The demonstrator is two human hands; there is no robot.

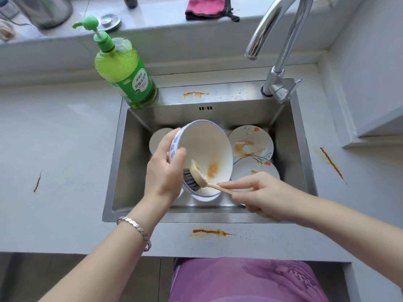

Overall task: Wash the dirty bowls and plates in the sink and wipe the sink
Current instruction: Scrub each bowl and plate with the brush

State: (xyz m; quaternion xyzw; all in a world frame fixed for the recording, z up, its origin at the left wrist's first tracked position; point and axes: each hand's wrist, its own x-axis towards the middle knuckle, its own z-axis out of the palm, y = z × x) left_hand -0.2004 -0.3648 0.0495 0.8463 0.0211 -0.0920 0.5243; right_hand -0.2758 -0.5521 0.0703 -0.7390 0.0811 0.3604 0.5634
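My left hand (164, 171) grips the rim of a white bowl (207, 147) with a blue pattern, tilted over the steel sink (290, 136). An orange stain sits low inside the bowl. My right hand (259, 195) holds the beige handle of a dish brush (197, 174), whose grey bristles press against the bowl's inner wall near my left thumb. Two flowered plates lie in the sink at the right: one (250, 141) smeared with orange sauce, another (257, 166) partly under my right hand. A further white dish (158, 138) shows behind my left hand.
A green dish soap pump bottle (125, 70) stands at the sink's back left corner. The chrome tap (277, 51) rises at the back right, no water running. Orange streaks mark the sink ledge (195, 94) and counter (209, 232). A pink cloth (206, 6) lies on the sill.
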